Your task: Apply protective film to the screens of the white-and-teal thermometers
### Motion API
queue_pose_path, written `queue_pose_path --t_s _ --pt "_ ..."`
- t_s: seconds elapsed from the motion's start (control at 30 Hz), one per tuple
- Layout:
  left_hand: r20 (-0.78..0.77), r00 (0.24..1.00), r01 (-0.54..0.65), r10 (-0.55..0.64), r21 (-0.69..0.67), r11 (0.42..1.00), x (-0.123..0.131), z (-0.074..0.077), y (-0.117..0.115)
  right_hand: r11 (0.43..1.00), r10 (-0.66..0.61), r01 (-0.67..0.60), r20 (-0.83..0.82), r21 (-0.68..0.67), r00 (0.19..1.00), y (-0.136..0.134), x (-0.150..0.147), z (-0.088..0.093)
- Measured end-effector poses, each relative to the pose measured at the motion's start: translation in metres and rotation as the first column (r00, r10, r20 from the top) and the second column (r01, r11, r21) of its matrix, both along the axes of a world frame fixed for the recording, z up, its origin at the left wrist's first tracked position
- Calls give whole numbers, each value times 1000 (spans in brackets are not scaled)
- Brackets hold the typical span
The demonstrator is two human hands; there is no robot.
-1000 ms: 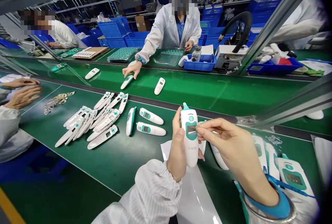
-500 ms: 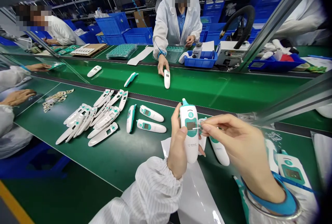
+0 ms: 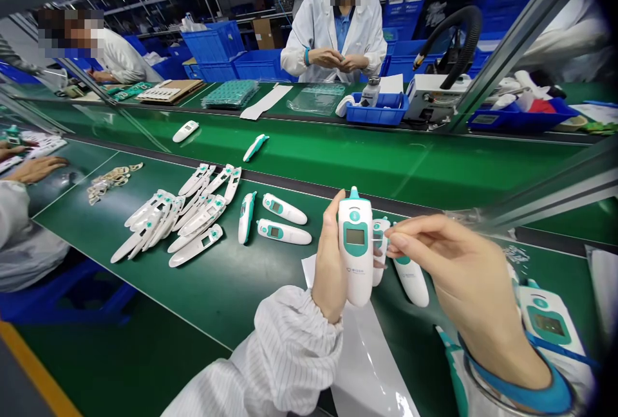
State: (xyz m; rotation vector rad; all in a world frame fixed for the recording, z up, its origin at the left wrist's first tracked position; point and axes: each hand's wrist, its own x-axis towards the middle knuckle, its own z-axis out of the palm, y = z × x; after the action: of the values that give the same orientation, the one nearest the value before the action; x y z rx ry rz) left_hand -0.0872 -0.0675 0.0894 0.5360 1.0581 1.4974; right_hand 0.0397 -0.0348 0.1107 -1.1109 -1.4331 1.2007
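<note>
One thermometer (image 3: 358, 283): we find it upright, right of centre in the frame, teal tip uppermost, screen facing us.
Left hand (image 3: 331, 269): we grasp the white body from its left side, fingers wrapped behind it.
Right hand (image 3: 456, 262): we pinch a thin pale sliver (image 3: 378, 240) between thumb and forefinger; whether it touches the device, we cannot tell.
White shells (image 3: 159, 227): we record a heap, left of centre.
Other thermometers (image 3: 284, 232): we note three between that heap and our left hand.
Co-worker (image 3: 333, 34): upper centre, hands together.
</note>
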Motion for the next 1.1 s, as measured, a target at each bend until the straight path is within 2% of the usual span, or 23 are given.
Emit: queue_pose_path --t_s 0.1,0.2,0.57,0.8,1.1 --pt "84 991 105 -106 19 994 1 2 -3 998 48 -45 66 -52 997 0 -2 -1" --pt "76 988 127 -131 51 991 1 2 -7 999 34 -29 115 -44 993 0 -4 -2" --pt "93 990 99 -106 79 992 4 13 -14 998 -10 -2 184 66 983 -5 -11 5" --pt "98 990 94 -102 89 992 4 13 -15 990 11 -39 197 139 980 -6 -11 6" --pt "42 991 123 -128 110 986 3 13 -17 987 17 -48 203 152 979 -8 -10 6"
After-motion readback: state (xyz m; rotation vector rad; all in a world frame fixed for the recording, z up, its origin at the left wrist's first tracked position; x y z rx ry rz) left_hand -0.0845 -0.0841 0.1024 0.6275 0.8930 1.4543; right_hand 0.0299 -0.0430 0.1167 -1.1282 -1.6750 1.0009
